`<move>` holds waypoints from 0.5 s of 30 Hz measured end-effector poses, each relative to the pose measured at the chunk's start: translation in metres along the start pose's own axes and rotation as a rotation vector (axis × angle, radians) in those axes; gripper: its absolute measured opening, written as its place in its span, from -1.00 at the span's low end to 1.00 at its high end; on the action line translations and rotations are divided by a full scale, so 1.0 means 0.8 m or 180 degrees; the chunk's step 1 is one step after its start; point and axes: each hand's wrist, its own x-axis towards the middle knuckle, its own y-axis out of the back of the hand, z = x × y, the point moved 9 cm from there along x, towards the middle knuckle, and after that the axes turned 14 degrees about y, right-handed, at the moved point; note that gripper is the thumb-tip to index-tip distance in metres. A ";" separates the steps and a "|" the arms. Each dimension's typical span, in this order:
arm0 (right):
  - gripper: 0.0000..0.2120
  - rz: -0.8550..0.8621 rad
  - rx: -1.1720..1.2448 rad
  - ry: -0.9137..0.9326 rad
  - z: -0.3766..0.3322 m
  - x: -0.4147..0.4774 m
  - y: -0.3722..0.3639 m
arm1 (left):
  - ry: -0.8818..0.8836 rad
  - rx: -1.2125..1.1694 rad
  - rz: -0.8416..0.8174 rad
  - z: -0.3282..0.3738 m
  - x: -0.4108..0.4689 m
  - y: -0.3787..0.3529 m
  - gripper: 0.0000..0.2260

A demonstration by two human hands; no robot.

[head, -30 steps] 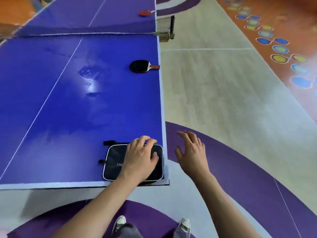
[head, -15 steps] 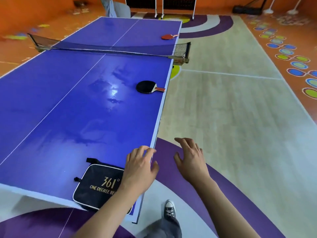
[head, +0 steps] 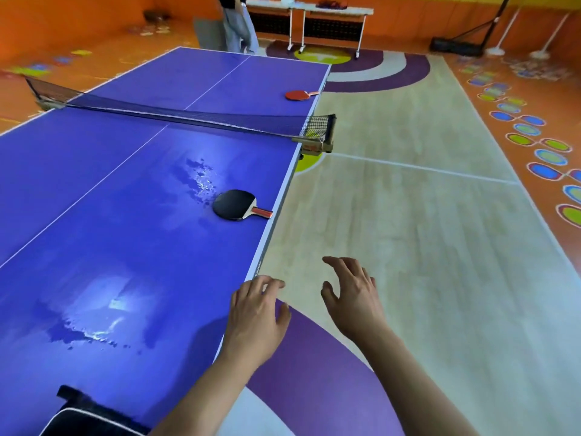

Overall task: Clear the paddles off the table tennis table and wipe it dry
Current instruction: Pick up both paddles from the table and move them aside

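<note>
Both hands are empty; the left hand (head: 256, 313) hangs over the side edge of the table tennis table (head: 94, 247) with fingers loosely spread, and whether its tips touch the edge cannot be told; the right hand (head: 352, 306) floats off the table above the floor (head: 408, 247), fingers fanned and gently curled, gripping nothing.

The black paddle (head: 234, 204) lies flat on the near half, at about 12 o'clock from the left hand and about 10 o'clock from the right; its long axis runs roughly 9 to 3 across the table, the red handle pointing at 3 o'clock and ending just beside the side edge. The left hand looks the nearer, though the handle end faces the side where the right hand travels, so either could take it by reaching forward along the edge.

A water patch (head: 198, 180) spreads at the blade's 11 o'clock and seems to touch it, so the rubber may be wet and slippery; a second wet patch (head: 91, 328) glistens at the left hand's 9 o'clock.

The red paddle (head: 297, 95) sits well beyond the net (head: 188, 116), at 12 o'clock, handle likewise toward the edge; the net post (head: 327, 130) juts out on that path. A dark paddle case (head: 81, 416) lies at 7 o'clock; a person (head: 237, 23) stands at the far end.
</note>
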 end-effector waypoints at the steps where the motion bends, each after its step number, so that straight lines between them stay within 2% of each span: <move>1: -0.55 -0.0005 0.0010 -0.0007 0.013 0.016 0.006 | -0.0003 -0.0010 0.0006 0.013 0.017 0.000 -0.70; 10: -0.56 0.0093 0.0270 0.0129 0.166 0.211 0.020 | 0.0079 0.0005 0.0179 0.117 0.220 -0.041 -0.74; 15: -0.57 0.0016 0.0354 0.0260 0.257 0.337 0.033 | 0.0330 0.0025 0.0189 0.180 0.348 -0.078 -0.74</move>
